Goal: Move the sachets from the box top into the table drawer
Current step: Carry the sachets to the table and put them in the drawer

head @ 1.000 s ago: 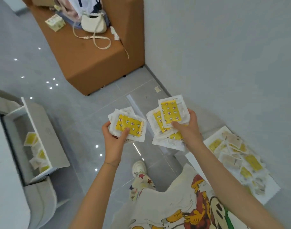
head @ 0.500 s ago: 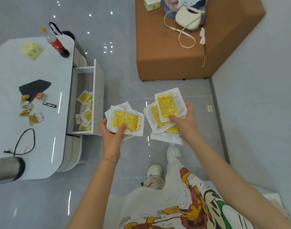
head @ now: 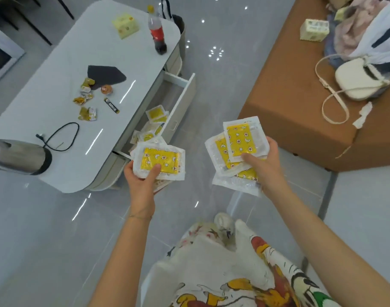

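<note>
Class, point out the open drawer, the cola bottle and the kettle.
open drawer (head: 183,101), head view, its white front panel.
cola bottle (head: 156,32), head view, its red label.
kettle (head: 19,157), head view, its steel side.

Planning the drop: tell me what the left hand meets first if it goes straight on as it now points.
Probably the open drawer: the left hand, gripping a stack of sachets, points at its near end. Depth is unclear, so it may pass above it.

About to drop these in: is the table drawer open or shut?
Open: the drawer is pulled out from the table, with sachets lying inside.
</note>
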A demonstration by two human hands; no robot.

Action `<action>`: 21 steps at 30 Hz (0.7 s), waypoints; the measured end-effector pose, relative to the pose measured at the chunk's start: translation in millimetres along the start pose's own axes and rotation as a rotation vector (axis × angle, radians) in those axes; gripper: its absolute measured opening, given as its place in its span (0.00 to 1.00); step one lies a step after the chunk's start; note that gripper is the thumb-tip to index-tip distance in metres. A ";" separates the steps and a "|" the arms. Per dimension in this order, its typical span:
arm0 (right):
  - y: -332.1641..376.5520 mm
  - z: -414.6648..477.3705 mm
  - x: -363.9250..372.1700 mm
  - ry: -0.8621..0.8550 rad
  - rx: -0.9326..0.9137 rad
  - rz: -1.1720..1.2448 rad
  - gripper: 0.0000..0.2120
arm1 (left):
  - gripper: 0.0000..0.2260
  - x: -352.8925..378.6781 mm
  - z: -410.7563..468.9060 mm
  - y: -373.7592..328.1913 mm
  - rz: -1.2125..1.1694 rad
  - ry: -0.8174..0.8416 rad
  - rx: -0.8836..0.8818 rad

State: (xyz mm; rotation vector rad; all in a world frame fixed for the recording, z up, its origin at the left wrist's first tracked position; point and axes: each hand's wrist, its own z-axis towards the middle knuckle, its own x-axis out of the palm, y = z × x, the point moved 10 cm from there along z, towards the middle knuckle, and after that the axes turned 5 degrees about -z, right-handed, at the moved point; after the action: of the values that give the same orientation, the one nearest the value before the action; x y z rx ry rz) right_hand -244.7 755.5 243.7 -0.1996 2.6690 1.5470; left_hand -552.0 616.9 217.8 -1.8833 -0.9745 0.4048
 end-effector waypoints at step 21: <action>99.3 257.2 207.7 0.322 0.062 -0.342 0.24 | 0.22 5.0 227.4 -16.1 -0.226 -0.256 -0.176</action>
State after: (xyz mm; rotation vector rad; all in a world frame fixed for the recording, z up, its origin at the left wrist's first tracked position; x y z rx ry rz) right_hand -469.4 1009.3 178.6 -0.9202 2.7082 1.4221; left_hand -699.4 759.8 118.5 -1.8799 -1.4199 0.4432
